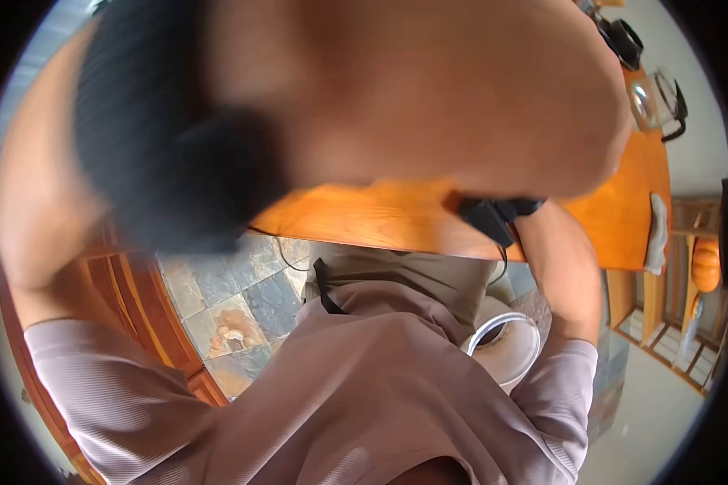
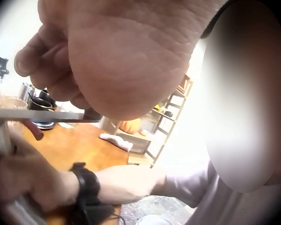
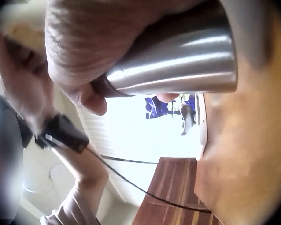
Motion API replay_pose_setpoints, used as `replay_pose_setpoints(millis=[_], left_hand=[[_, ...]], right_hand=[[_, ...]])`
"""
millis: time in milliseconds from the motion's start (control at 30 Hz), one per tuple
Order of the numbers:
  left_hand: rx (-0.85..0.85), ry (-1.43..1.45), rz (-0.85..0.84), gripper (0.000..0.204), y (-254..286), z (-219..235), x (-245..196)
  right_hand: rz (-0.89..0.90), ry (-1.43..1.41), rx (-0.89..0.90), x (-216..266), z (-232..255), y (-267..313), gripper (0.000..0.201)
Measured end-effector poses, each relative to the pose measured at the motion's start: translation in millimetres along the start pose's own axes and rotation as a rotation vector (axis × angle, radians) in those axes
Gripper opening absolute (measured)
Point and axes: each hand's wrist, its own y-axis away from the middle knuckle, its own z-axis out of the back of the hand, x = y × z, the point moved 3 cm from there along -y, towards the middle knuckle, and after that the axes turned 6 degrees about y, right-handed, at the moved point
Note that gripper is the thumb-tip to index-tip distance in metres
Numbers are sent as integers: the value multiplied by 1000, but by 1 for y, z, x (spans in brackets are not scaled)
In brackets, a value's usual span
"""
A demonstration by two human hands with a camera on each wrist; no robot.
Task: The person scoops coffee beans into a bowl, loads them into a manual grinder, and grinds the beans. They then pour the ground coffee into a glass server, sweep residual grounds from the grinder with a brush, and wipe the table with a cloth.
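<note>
I'm gripping a steel cylinder (image 3: 178, 61) with my right hand (image 3: 98, 42), fingers curling round it, its bare end facing the bench (image 3: 260, 131); I can't tell whether cylinder and bench are touching. A flat bar (image 2: 37, 116) is running above the cylinder toward my left hand (image 2: 126, 56), whose fingers are curling inward; I can't tell whether they're holding it. Along the bench's right side, a glass jug (image 1: 655, 101) is standing and a cloth (image 1: 657, 233) is lying

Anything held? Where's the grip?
Right hand grips a metal cylinder around its body, leaving one end bare. Left hand, by a flat bar: hold unclear.
</note>
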Motion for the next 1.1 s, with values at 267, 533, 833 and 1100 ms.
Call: replay_pose_setpoints(millis=[267,533,833,1100], left_hand=[[427,215,888,41,104,5,35],[295,144,406,55,86,-44,102],[25,-182,100,42,-2,6,-16],[322,251,567,62,127,-30,57]], right_hand=[[-2,-215,-238,-4,13,-15,27],[101,-277,168,22,-28,14,35],[-216,-142,-78,-44,43,2,33],[-63,-216,-111,-9,32,-17,23]])
